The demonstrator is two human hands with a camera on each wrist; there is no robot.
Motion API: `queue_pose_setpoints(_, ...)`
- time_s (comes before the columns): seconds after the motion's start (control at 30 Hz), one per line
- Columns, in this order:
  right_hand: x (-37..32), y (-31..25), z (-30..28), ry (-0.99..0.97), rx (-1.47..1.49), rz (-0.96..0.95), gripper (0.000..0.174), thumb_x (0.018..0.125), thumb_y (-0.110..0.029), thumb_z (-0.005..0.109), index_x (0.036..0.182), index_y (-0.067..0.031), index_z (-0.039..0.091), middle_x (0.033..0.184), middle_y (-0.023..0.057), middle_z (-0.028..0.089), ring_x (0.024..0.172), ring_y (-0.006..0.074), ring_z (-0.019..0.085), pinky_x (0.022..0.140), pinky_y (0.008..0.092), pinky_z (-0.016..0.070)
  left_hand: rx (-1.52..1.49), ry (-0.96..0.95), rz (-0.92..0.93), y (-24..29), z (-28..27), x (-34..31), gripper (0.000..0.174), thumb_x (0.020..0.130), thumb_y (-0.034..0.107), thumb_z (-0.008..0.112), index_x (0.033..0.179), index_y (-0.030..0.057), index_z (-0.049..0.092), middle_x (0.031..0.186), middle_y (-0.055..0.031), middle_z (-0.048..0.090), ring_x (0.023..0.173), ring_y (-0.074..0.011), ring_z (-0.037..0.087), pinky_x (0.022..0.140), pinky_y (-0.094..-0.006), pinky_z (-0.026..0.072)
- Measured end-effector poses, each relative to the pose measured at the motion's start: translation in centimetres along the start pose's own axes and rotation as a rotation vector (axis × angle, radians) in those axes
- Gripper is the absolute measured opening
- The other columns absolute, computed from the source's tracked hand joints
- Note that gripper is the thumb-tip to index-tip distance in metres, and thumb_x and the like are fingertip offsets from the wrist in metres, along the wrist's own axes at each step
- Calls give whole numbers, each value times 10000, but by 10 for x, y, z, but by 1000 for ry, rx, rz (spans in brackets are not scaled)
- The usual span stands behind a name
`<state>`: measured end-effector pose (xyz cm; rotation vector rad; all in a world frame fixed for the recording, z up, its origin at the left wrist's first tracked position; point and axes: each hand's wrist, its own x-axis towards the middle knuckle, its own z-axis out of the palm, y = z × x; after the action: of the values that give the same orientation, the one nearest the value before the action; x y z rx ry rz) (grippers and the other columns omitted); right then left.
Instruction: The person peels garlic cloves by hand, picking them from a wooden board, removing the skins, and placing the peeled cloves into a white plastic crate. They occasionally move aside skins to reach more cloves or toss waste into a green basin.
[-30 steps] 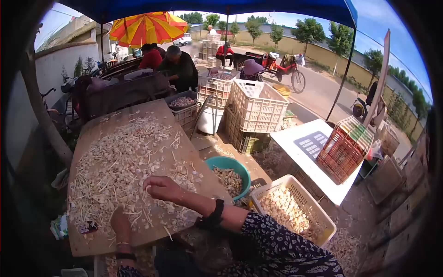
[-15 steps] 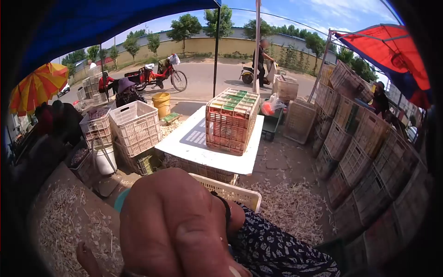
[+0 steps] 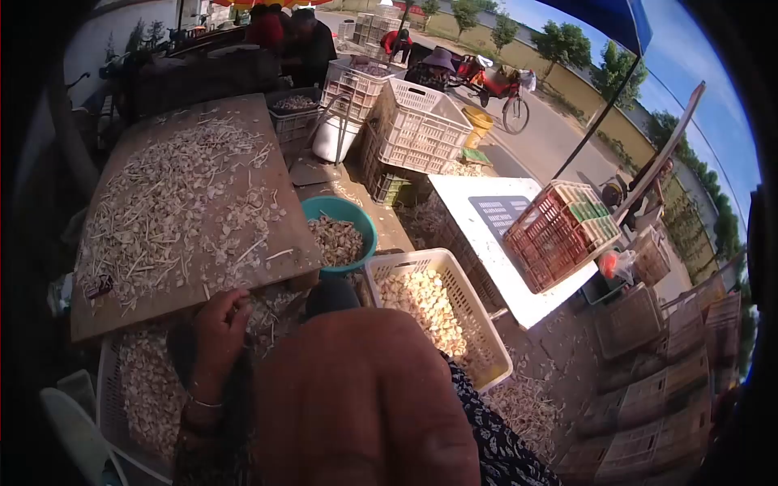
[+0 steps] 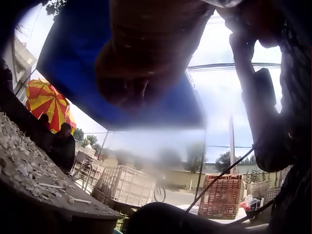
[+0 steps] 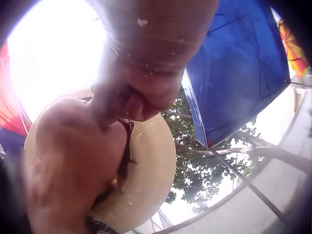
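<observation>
The right hand [image 3: 373,397] is raised close before the head camera, its fingers bent inward beside a straw hat [image 5: 151,170] in the right wrist view; whether they hold anything I cannot tell. The left hand [image 3: 219,324] is just by the near edge of the surface, fingers bent too, and I cannot make out whether a piece is pinched there.

The surface [image 3: 296,231] is the biggest thing at work, a board strewn with pale cloves and scraps [image 3: 178,194]. A white table [image 3: 527,312] stands further to the right. Below the board's near edge, a plastic crate [image 3: 107,397] is heaped with more pieces; a second crate [image 3: 389,261], to the right, holds yellowish cloves [image 3: 429,304]. The teal basin [image 3: 334,206], smaller, is between board and second crate and holds more cloves. Smallest are the stems, one [image 3: 279,254] lying near the board's edge.

With the right hand so near the camera, the person's view may be partly blocked, and the left hand could sweep pieces over the edge. Cloves and scraps lie mingled, so a hurried grab could carry waste into a crate or the basin.
</observation>
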<state>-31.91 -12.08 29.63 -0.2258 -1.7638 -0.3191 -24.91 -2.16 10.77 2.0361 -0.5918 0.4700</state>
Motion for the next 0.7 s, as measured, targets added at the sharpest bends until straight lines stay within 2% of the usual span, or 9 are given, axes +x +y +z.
queue_pose_setpoints(0.03, -17, 13, -3, 40, -9, 33, 240, 800, -147, 675, 946, 37, 622, 851, 148, 616, 623, 223, 602, 516, 280, 487, -285, -262, -120, -30, -15, -4, 232, 778, 24, 610, 1010, 20, 605, 785, -67, 566, 658, -127, 550, 611, -263, 445)
queue_pose_setpoints(0.17, -79, 71, -13, 160, -62, 221, 256, 802, -160, 668, 956, 36, 612, 828, 120, 621, 664, 236, 609, 543, 295, 491, -157, -228, -309, -48, -63, -40, 215, 797, 97, 619, 1000, 30, 596, 804, -105, 576, 724, -233, 588, 663, -331, 468)
queue_pose_setpoints(0.23, -85, 90, -20, 654, 144, 775, 227, 803, -153, 643, 966, 2, 608, 813, 113, 632, 731, 269, 619, 594, 317, 490, -34, -145, -354, -69, -81, -62, 223, 797, 90, 621, 1011, 34, 598, 836, -96, 581, 748, -219, 590, 669, -322, 470)
queue_pose_setpoints(0.3, -134, 149, -32, 442, -652, 817, 211, 800, -105, 620, 996, -30, 601, 825, 133, 636, 704, 280, 617, 610, 328, 486, 92, -58, -255, -87, -80, -67, 240, 797, 76, 625, 1032, 40, 602, 899, -78, 591, 797, -191, 593, 680, -304, 472)
queue_pose_setpoints(0.37, -193, 167, -45, 62, -974, 1226, 203, 786, -78, 616, 986, -45, 629, 833, 160, 638, 698, 286, 618, 627, 321, 493, 196, 29, -131, -102, -79, -65, 259, 796, 61, 628, 1054, 46, 606, 962, -61, 600, 846, -164, 596, 692, -286, 474)
queue_pose_setpoints(0.43, -198, 134, -74, 514, -725, 1429, 157, 809, -117, 629, 936, -32, 662, 793, 118, 657, 683, 214, 623, 654, 283, 488, 334, -140, -260, -112, -102, -25, 212, 804, 66, 609, 1013, 32, 618, 977, -86, 617, 880, -206, 616, 716, -316, 483)
queue_pose_setpoints(0.5, -205, 79, -108, 946, -830, 1517, 186, 872, -178, 604, 902, -9, 675, 743, -5, 633, 684, 42, 536, 605, 205, 434, 102, -256, -318, -134, -104, 30, 128, 809, 93, 578, 914, 29, 615, 925, -126, 602, 833, -286, 596, 715, -365, 470)
queue_pose_setpoints(0.6, -229, -29, -141, 1448, -847, 1378, 184, 898, -188, 559, 937, -17, 613, 565, -84, 352, 459, 3, 249, 410, 177, 169, 186, -220, -28, -186, -61, 125, 125, 804, 71, 587, 911, 20, 626, 874, -110, 608, 802, -261, 604, 709, -344, 471)
queue_pose_setpoints(0.7, -241, -134, -130, 1659, -1262, 1292, 182, 902, -187, 554, 959, -20, 602, 578, -78, 370, 462, 8, 272, 407, 172, 186, 320, -270, 246, -244, 1, 191, 130, 791, 43, 569, 916, 29, 601, 883, -126, 587, 798, -314, 588, 707, -402, 468)
